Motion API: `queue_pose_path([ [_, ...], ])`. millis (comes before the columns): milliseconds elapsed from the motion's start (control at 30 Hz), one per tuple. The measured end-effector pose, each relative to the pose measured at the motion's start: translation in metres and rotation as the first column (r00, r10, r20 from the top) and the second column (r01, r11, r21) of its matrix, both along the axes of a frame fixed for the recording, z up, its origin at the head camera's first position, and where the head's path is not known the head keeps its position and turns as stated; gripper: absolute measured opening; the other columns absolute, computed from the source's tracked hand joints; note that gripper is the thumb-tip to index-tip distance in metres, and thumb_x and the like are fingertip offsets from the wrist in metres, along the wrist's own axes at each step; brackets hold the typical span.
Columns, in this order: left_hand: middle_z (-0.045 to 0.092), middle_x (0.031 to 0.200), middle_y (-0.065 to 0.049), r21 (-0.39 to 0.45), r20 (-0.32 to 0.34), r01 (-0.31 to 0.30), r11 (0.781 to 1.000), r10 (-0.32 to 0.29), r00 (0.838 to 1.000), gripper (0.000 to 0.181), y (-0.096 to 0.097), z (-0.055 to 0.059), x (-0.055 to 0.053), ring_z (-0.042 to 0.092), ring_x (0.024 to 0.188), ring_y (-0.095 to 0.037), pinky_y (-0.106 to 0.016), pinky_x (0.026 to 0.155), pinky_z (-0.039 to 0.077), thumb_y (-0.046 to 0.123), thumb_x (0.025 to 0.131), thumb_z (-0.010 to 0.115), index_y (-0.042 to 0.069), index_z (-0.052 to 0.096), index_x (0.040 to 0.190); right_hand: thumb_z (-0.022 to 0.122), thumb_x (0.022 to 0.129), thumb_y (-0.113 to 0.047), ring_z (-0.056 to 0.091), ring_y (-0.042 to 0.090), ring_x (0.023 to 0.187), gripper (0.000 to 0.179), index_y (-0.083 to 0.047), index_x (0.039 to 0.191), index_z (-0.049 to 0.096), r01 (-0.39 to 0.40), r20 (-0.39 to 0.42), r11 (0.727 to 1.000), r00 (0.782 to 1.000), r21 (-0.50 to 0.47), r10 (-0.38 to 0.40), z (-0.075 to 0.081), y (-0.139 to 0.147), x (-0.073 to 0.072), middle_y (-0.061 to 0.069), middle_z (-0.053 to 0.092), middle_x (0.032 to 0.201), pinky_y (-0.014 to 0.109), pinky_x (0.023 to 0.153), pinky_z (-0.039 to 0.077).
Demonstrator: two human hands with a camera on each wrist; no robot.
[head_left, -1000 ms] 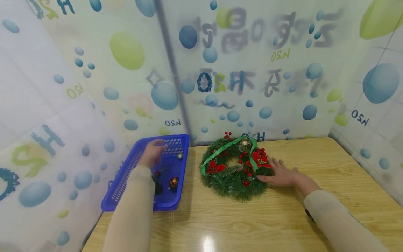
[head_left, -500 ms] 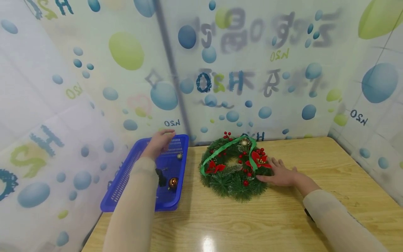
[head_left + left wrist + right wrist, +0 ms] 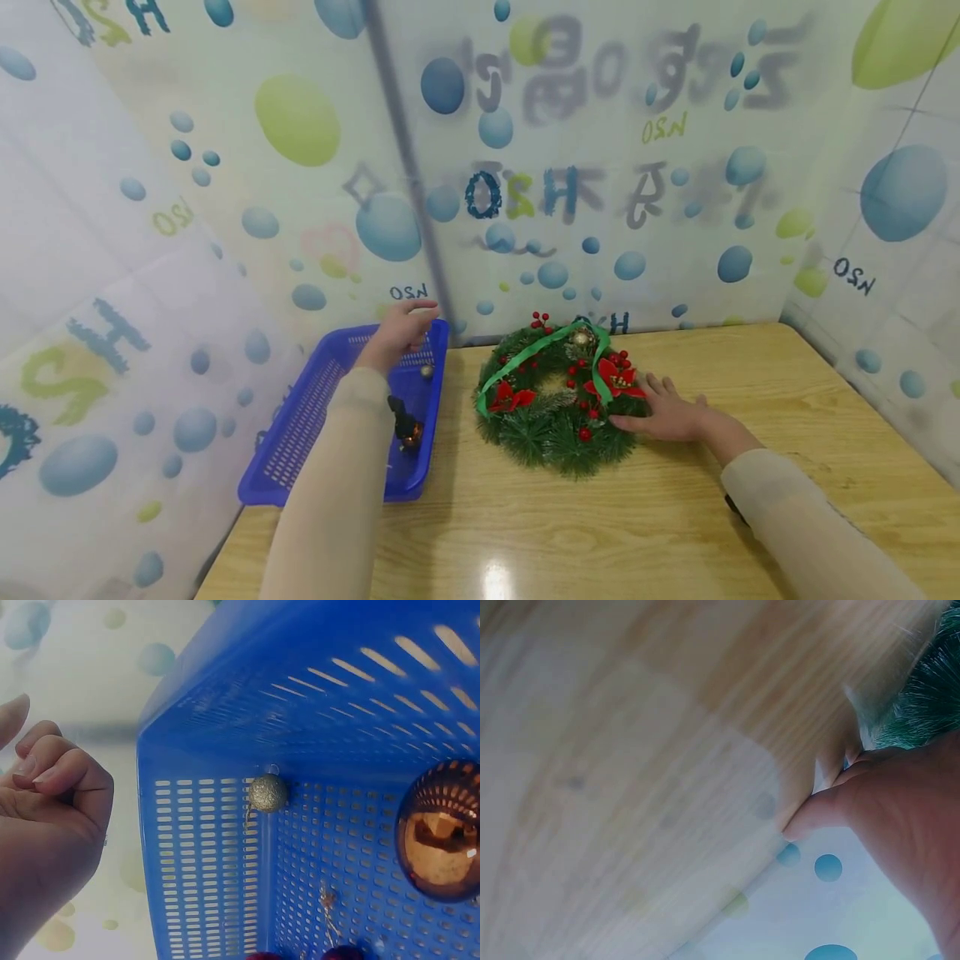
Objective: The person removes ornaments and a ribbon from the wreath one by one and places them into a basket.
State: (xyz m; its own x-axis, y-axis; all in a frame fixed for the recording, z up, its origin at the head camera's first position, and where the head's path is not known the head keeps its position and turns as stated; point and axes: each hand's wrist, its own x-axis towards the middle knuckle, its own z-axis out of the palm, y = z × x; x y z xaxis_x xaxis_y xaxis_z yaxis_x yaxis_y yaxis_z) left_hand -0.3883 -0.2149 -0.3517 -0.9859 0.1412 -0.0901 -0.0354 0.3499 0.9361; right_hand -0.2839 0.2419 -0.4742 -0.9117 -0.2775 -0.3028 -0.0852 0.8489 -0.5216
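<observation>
Left hand (image 3: pixel 399 336), fingers curled, pinch unclear, has moved to basket's (image 3: pixel 300 421) one o'clock, apparently leaving. Right hand (image 3: pixel 669 415) lies spread at wreath's (image 3: pixel 555 435) three.

A white sheet (image 3: pixel 600 200) with blue and green dots and letters goes round the back, left and right edges of the wooden table (image 3: pixel 600 533).

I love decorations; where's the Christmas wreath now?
In the head view, the Christmas wreath lies on the table, right of the blue basket, touching the right hand.
</observation>
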Motion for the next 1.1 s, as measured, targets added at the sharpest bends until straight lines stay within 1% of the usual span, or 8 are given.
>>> queue_pose_path([
  [167, 0.037, 0.064, 0.009, 0.001, 0.01, 0.014, 1.0, -0.014, 1.0, 0.054, 0.004, 0.002, 0.001, 0.025, 0.051, -0.008, -0.027, 0.052, 0.03, 0.033, 0.111, 0.058, 0.011, 0.046, 0.159, 0.057, 0.091, -0.084, -0.012, 0.059, 0.159, 0.128, -0.002, 0.171, 0.0, -0.002, 0.003, 1.0, 1.0, 0.01, 0.002, 0.003, -0.002, 0.001, 0.031, -0.008, 0.175, 0.09, 0.109, -0.015],
  [300, 0.035, 0.062, 0.009, 0.006, 0.02, 0.037, 0.999, -0.037, 0.999, 0.052, 0.011, 0.006, 0.002, 0.024, 0.049, -0.009, -0.029, 0.051, 0.028, 0.034, 0.111, 0.059, 0.015, 0.048, 0.158, 0.057, 0.092, -0.083, -0.013, 0.058, 0.159, 0.126, -0.004, 0.171, -0.001, -0.004, 0.009, 1.0, 1.0, 0.01, 0.004, 0.001, -0.001, -0.001, 0.029, -0.009, 0.176, 0.089, 0.109, -0.016],
  [500, 0.034, 0.061, 0.009, 0.038, 0.01, 0.065, 0.997, -0.065, 0.998, 0.046, 0.03, 0.014, 0.005, 0.022, 0.048, -0.009, -0.028, 0.051, 0.027, 0.034, 0.111, 0.059, 0.02, 0.053, 0.154, 0.055, 0.086, -0.091, -0.012, 0.055, 0.161, 0.132, -0.008, 0.172, -0.001, 0.013, 0.004, 1.0, 1.0, 0.002, -0.013, -0.007, 0.001, -0.006, 0.025, -0.009, 0.177, 0.088, 0.11, -0.015],
  [600, 0.034, 0.061, 0.008, 0.047, -0.011, 0.087, 0.995, -0.086, 0.996, 0.046, 0.041, 0.016, 0.004, 0.022, 0.048, -0.009, -0.03, 0.052, 0.027, 0.038, 0.11, 0.06, 0.021, 0.054, 0.153, 0.055, 0.085, -0.091, -0.013, 0.056, 0.161, 0.133, -0.008, 0.172, -0.001, 0.012, 0.003, 1.0, 1.0, -0.005, -0.012, -0.006, 0.001, -0.005, 0.026, -0.008, 0.177, 0.089, 0.11, -0.016],
  [700, 0.035, 0.061, 0.009, 0.032, -0.033, 0.123, 0.992, -0.121, 0.992, 0.047, 0.054, 0.018, 0.002, 0.023, 0.048, -0.009, -0.031, 0.053, 0.027, 0.04, 0.11, 0.06, 0.021, 0.054, 0.152, 0.058, 0.087, -0.088, -0.014, 0.057, 0.16, 0.132, -0.005, 0.171, -0.001, 0.006, 0.004, 1.0, 1.0, -0.02, -0.006, -0.002, 0.001, -0.003, 0.028, -0.009, 0.176, 0.089, 0.108, -0.018],
  [833, 0.033, 0.061, 0.009, 0.032, -0.022, 0.159, 0.987, -0.158, 0.987, 0.046, 0.068, 0.015, 0.002, 0.022, 0.047, -0.009, -0.031, 0.051, 0.025, 0.039, 0.111, 0.059, 0.02, 0.054, 0.152, 0.058, 0.088, -0.087, -0.014, 0.058, 0.159, 0.132, -0.003, 0.171, -0.001, 0.002, 0.004, 1.0, 1.0, -0.012, -0.002, 0.0, 0.0, -0.001, 0.029, -0.009, 0.176, 0.089, 0.108, -0.018],
  [1000, 0.034, 0.061, 0.008, 0.055, 0.004, 0.197, 0.979, -0.198, 0.98, 0.047, 0.081, 0.006, 0.002, 0.023, 0.045, -0.008, -0.03, 0.05, 0.026, 0.037, 0.111, 0.058, 0.018, 0.052, 0.153, 0.056, 0.091, -0.084, -0.013, 0.059, 0.159, 0.127, -0.002, 0.17, 0.0, -0.01, -0.005, 1.0, 1.0, 0.009, 0.01, 0.0, -0.001, 0.0, 0.031, -0.008, 0.175, 0.09, 0.108, -0.014],
  [1100, 0.037, 0.064, 0.007, 0.057, 0.014, 0.206, 0.977, -0.207, 0.978, 0.046, 0.088, -0.001, 0.0, 0.024, 0.047, -0.009, -0.028, 0.049, 0.027, 0.038, 0.111, 0.059, 0.018, 0.053, 0.152, 0.057, 0.092, -0.083, -0.011, 0.058, 0.159, 0.126, -0.002, 0.171, 0.001, -0.006, -0.005, 1.0, 1.0, 0.018, 0.006, 0.0, -0.001, 0.001, 0.03, -0.007, 0.175, 0.09, 0.109, -0.013],
])
